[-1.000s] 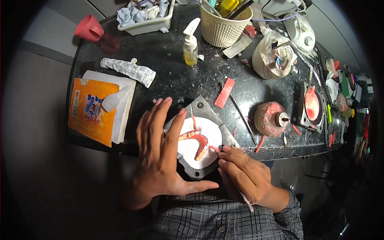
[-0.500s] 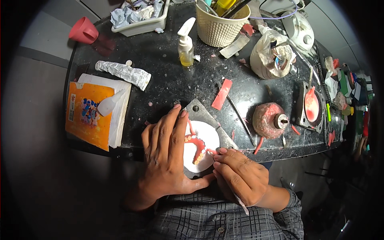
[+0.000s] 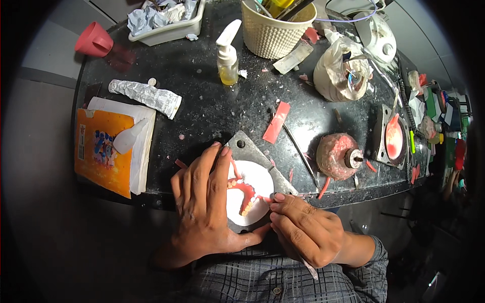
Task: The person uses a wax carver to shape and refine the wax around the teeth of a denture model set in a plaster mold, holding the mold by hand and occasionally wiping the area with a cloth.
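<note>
A grey metal dental flask half point(image 3: 255, 152) lies at the table's near edge. White plaster point(image 3: 261, 178) fills it, and a pink wax denture with teeth point(image 3: 247, 194) is set in the plaster. Red wax strips run off from the denture, one point(image 3: 234, 168) toward the far side and one toward my right fingers. My left hand point(image 3: 204, 202) spans the flask's left side, fingers along the far edge and thumb at the near edge, gripping it. My right hand point(image 3: 308, 230) pinches a slim tool with a pale handle point(image 3: 309, 269), its working end hidden by the fingers, beside the right-hand wax strip.
A red wax sheet piece point(image 3: 276, 122) and a thin metal tool point(image 3: 299, 151) lie beyond the flask. Right of them sit a wax-coated burner point(image 3: 337, 156) and another flask half point(image 3: 386, 134). An orange book point(image 3: 103, 171), crumpled tube point(image 3: 146, 96), pump bottle point(image 3: 228, 60) and woven basket point(image 3: 275, 35) stand around.
The whole view has shifted slightly, so the table things sit a little further left. Both hands keep nearly the same hold at the flask; the right hand's fingers stay by the wax strip.
</note>
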`<state>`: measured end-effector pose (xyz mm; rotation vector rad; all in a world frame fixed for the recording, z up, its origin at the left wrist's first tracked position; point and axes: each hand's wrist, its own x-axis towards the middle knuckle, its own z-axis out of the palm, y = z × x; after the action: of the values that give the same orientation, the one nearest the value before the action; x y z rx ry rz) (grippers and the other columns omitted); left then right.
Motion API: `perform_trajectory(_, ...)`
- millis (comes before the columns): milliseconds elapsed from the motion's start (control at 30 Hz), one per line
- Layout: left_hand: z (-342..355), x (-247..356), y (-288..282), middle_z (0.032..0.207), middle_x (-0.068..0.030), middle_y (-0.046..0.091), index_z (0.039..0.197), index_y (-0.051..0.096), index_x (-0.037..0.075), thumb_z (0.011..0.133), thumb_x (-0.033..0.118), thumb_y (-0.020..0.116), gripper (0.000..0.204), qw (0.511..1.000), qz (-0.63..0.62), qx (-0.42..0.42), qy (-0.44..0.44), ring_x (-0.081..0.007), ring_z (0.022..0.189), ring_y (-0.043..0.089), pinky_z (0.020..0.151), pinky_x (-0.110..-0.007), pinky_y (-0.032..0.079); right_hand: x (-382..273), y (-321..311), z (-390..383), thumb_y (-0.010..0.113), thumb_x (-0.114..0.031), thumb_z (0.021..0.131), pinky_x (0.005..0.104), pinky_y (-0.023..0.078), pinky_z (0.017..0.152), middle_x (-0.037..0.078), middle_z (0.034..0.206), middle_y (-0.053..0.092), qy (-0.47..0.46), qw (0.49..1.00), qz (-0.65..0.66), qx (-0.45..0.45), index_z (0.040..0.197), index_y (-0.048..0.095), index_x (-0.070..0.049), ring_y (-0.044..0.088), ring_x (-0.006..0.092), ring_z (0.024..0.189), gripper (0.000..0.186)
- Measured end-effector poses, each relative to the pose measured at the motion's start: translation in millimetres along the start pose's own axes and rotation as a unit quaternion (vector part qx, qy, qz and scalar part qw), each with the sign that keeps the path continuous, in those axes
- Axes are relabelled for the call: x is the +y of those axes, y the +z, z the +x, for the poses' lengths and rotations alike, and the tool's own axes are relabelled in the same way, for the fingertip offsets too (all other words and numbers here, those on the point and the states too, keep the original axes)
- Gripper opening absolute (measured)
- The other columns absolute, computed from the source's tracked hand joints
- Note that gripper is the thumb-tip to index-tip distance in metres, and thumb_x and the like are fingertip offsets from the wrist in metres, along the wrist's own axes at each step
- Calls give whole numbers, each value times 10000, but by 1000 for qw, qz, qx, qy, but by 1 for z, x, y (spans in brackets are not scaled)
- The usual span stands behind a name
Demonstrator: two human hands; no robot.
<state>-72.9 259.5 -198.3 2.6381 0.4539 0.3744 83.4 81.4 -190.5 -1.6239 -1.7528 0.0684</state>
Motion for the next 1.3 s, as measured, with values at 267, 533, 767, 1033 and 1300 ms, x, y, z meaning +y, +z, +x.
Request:
perform_trajectory(267, 1, -1, -1, 1495, -305, 504, 1511, 452, -110, 569, 629, 894, 1276, 1000, -5, 0, 2, -393, 1317, 553, 1037, -538, 385, 5, -7, -1, 733, -30, 807, 383, 668, 894, 240, 1031, 737, -9, 1000, 16, -7, 1020, 734, 132, 786, 355, 1011, 268)
perform_trajectory(533, 2, -1, -2, 1491, -302, 503, 1519, 442, -111, 570, 621, 903, 1284, 1000, -7, -7, 4, -393, 1314, 549, 1037, -539, 383, 8, -15, 2, 754, -15, 811, 368, 669, 862, 232, 1025, 738, 14, 998, 48, -23, 1036, 729, 128, 784, 352, 1025, 268)
perform_trajectory(767, 3, 0, -3, 1488, -298, 502, 1519, 439, -114, 584, 621, 906, 1278, 1000, -6, -11, 5, -395, 1308, 547, 1037, -539, 385, 9, -23, 6, 775, 5, 833, 360, 675, 845, 220, 1011, 741, 37, 995, 82, -35, 1039, 723, 123, 789, 343, 998, 242)
perform_trajectory(1033, 4, -3, -4, 1490, -303, 494, 1527, 429, -117, 605, 615, 902, 1269, 1000, -8, -19, 16, -397, 1303, 543, 1035, -542, 385, 10, -22, 4, 815, 22, 842, 373, 683, 784, 217, 978, 746, 54, 994, 94, -21, 1008, 720, 107, 798, 347, 959, 210)
perform_trajectory(1300, 3, -4, -3, 1464, -310, 510, 1513, 434, -112, 530, 604, 930, 1313, 1000, -3, -2, 22, -426, 1244, 570, 1022, -530, 400, 6, -29, 1, 819, 11, 861, 413, 668, 874, 211, 971, 761, 125, 983, 129, 26, 985, 735, 86, 796, 360, 996, 167)
